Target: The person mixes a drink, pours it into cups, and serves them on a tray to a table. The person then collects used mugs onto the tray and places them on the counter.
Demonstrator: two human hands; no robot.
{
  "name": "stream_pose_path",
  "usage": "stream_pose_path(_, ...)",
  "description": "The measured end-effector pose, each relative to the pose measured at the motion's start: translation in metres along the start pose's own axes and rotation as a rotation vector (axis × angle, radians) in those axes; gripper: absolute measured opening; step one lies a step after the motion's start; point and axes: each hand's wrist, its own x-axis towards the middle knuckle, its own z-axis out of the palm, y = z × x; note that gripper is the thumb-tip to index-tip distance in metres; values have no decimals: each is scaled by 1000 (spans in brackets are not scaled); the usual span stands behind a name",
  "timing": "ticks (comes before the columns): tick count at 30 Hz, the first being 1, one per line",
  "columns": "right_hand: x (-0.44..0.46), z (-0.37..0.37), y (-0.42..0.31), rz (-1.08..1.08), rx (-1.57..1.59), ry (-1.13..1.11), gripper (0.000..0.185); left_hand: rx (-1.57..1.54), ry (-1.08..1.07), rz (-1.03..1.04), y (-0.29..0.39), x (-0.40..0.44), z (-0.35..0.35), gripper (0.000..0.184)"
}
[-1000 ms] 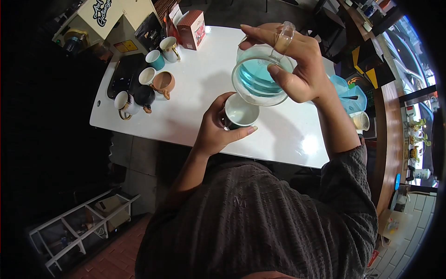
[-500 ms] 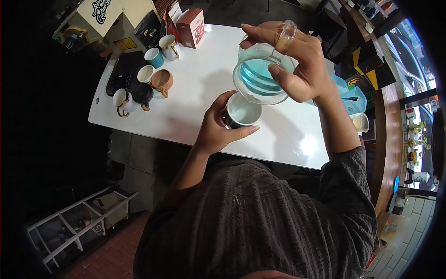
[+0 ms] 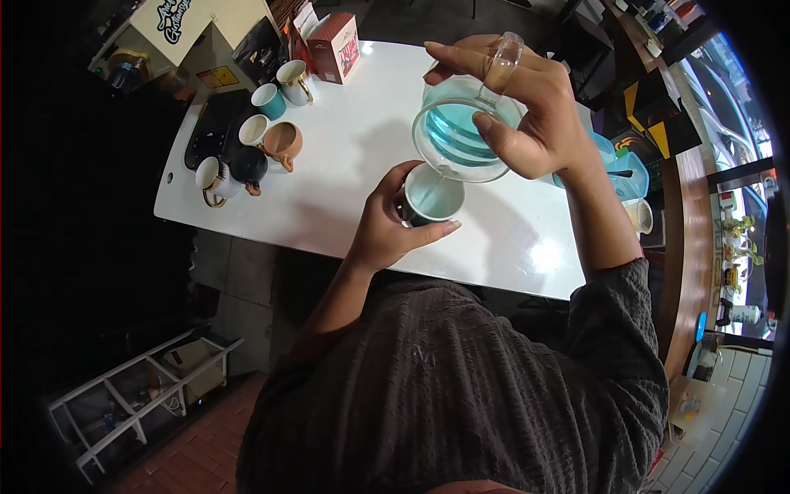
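My right hand (image 3: 527,103) is closed round the handle of a clear glass pitcher (image 3: 461,169), which tilts toward me with blue liquid inside. From its lip a thin stream runs down into a cup (image 3: 434,216) with a dark outside and a pale inside. Some light bluish liquid shows in the cup. My left hand (image 3: 391,218) wraps round the cup from the left, thumb along its near side. The pitcher's rim sits just above the cup's far right edge; whether they touch I cannot tell.
On the left of the white table (image 3: 329,189) stand several mugs, among them a brown mug (image 3: 283,142), a teal cup (image 3: 267,100) and a black mug (image 3: 248,167). A red box (image 3: 335,49) is at the back. Light blue containers (image 3: 627,174) lie beyond my right forearm.
A stream now runs visibly from the pitcher into the cup, where only a drip showed at the lip before. Both hands stay nearly in place.
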Motion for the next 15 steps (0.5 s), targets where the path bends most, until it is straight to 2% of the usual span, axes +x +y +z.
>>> stream_pose_path(15,2,-3,3,-35,-16,-9,57,14,-3,25,-1,5,2,72)
